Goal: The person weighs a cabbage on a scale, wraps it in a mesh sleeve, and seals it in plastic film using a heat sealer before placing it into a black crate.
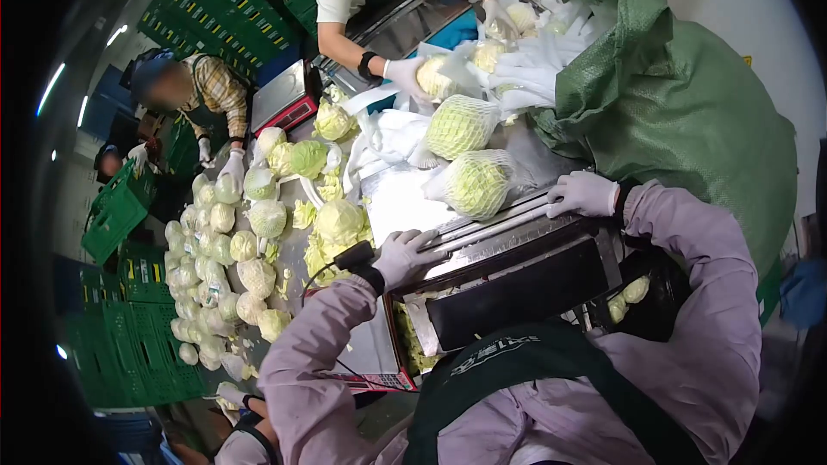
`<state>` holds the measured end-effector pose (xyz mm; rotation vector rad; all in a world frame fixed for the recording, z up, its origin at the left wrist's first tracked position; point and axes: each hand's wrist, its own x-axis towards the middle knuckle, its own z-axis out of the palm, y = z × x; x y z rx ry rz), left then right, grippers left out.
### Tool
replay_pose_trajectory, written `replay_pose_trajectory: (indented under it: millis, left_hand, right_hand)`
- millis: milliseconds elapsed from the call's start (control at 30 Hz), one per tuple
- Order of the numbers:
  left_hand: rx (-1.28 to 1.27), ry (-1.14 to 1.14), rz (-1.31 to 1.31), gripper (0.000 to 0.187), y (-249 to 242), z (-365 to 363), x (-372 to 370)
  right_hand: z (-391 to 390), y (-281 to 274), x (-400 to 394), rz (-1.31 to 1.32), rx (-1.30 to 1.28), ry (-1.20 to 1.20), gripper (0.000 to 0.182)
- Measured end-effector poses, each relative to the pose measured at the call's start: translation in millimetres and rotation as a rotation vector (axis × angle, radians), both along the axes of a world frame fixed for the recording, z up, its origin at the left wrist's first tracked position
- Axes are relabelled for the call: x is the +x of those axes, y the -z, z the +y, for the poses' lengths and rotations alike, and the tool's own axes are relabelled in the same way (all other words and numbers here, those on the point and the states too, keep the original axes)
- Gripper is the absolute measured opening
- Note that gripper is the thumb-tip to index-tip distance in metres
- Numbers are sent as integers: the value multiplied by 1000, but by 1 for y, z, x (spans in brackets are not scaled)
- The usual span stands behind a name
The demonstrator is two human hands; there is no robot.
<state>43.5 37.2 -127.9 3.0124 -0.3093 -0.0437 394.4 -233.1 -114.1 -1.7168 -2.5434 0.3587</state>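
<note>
Metal bars [491, 224]: left hand [403, 258] on the left end, fingers pointing inward; right hand [583, 195] curled over the right end; whether either grips, cannot tell | two netted cabbages [475, 181]: just beyond the bars, between the hands | green sack [706, 95]: beyond and right of right hand | bagged cabbages [221, 219]: left of left hand, on worktop [295, 248]

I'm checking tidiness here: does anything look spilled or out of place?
Yes: loose cabbage leaves lie scattered on the table, to the left of the left hand. They look like stray trimmings, unlike the whole netted cabbages nearby.
</note>
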Motion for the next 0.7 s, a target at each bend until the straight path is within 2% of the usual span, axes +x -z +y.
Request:
replay_pose_trajectory:
  millis: [67, 100, 133, 200, 233, 267, 333, 400, 467, 533, 600, 667, 700]
  left_hand:
    - [-105, -104, -99, 22, -5, -18, 4]
    - [-251, -130, -145, 17, 11, -17, 4]
    - [-400, -156, -194, 12, 31, -17, 2]
    - [-615, -496, -131, 10, 18, -36, -10]
    - [-818, -649, -25, 12, 11, -43, -20]
    - [-877, -648, 55, 11, -11, -47, -25]
    - [-1149, -798, 340, 10, -49, -51, -40]
    - [-1349, -636, 350, 7, -112, -39, -39]
    - [-1934, -506, 66, 5, -163, 5, -23]
    - [-2267, -376, -476, 19, -188, 30, 21]
    - [-1995, -413, -658, 38, -163, 77, 79]
    - [-995, -495, -551, 52, -83, 115, 117]
    - [-559, -512, -244, 54, -66, 119, 127]
  right_hand:
    - [-1, 4, -2, 159, 69, 65, 29]
    - [-5, 6, -3, 247, 68, 163, 14]
    - [-10, 4, -9, 242, 67, 156, 14]
    - [-21, 1, -21, 482, -41, 571, 8]
    - [-27, -9, -30, 590, -29, 531, 9]
    - [-33, -20, -34, 528, -116, 491, 10]
    - [-38, -57, -43, 701, -391, 440, 10]
    - [-18, -130, -54, 781, -774, 322, 10]
    - [13, -194, -41, 1021, -583, 270, 13]
    - [58, -162, 2, 1880, -189, -3, 25]
    - [121, -141, 10, 1898, 198, 427, 44]
    - [171, -59, 31, 1134, 412, 472, 59]
    - [179, -33, 36, 696, 399, 387, 65]
